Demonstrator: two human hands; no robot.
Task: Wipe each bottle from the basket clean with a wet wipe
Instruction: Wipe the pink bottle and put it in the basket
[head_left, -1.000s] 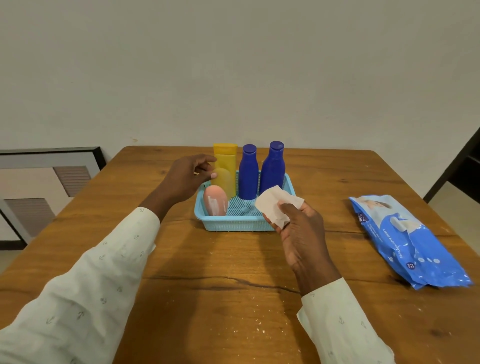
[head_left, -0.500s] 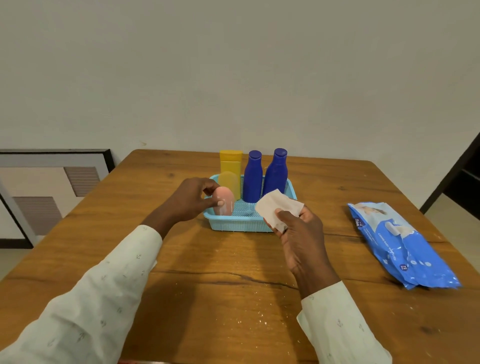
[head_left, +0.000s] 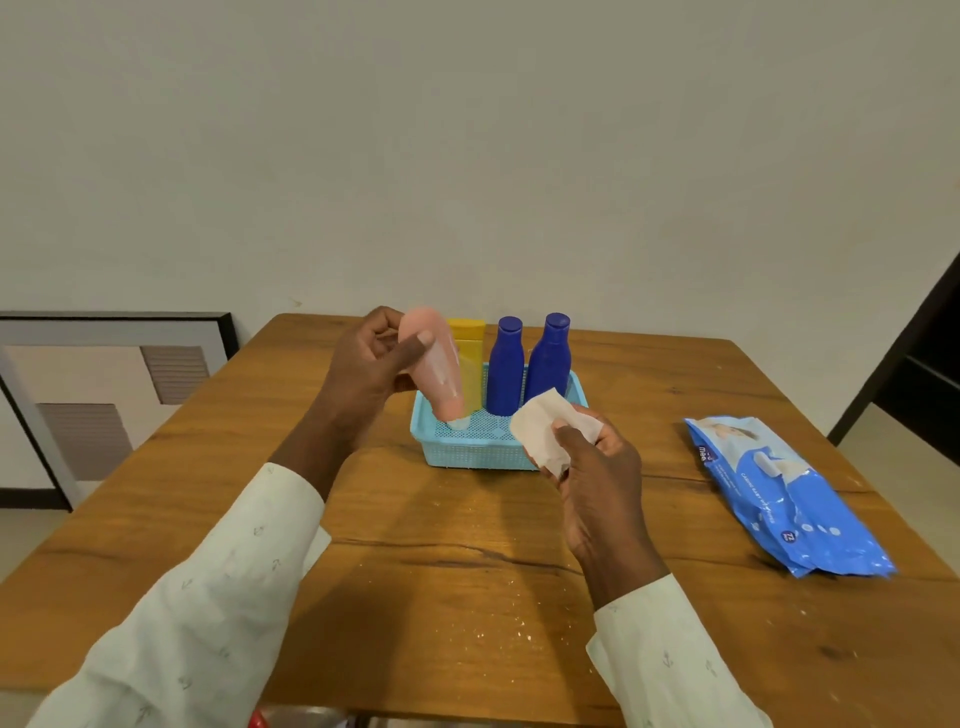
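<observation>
Table (head_left: 415, 597): brown wood, visible grain, a dark crack running across the middle, pale specks scattered on the near part.
Basket (head_left: 467, 454): light blue plastic, rectangular, perforated floor and latticed walls, standing mid-table.
Pink bottle (head_left: 436, 364): smooth, rounded, tapering toward its lower end, whitish smears on its side; lifted above the basket's left end, tilted, its lower tip just over the floor.
Yellow bottle (head_left: 470, 358): flat-sided, squarish cap, upright in the basket behind the pink one.
Blue bottles (head_left: 505, 366): 2, glossy dark blue, round-shouldered with short caps, upright side by side at the basket's back.
Wet wipe (head_left: 545, 434): thin white sheet, crumpled and folded, in front of the basket's right corner.
Wipes pack (head_left: 779, 493): shiny blue soft plastic, lying flat at the right, well apart from the basket.
Left hand (head_left: 371, 364): fingers and thumb curled round the pink bottle's upper part.
Right hand (head_left: 597, 478): thumb and fingers pinching the wet wipe.
</observation>
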